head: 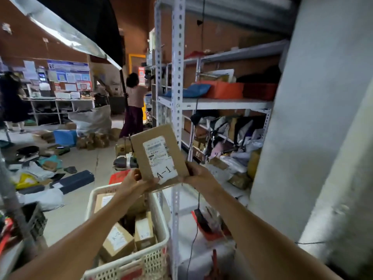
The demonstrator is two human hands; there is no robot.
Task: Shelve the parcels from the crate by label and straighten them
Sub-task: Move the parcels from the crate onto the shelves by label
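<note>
I hold a flat brown cardboard parcel (159, 152) up in front of me, its white label marked "A-1" facing me. My left hand (134, 181) grips its lower left corner and my right hand (198, 175) grips its lower right edge. Below it stands a white perforated plastic crate (159, 247) with several brown parcels inside; two of them (118, 240) (144, 232) carry labels reading "A-2". The grey metal shelf rack (178, 106) rises just behind the parcel, to the right.
The rack's shelves hold orange and blue bins (222, 89) and several bagged parcels (232, 134). Loose packages and bags litter the floor at left (50, 174). A person (135, 106) stands far down the aisle. A white pillar (323, 118) fills the right side.
</note>
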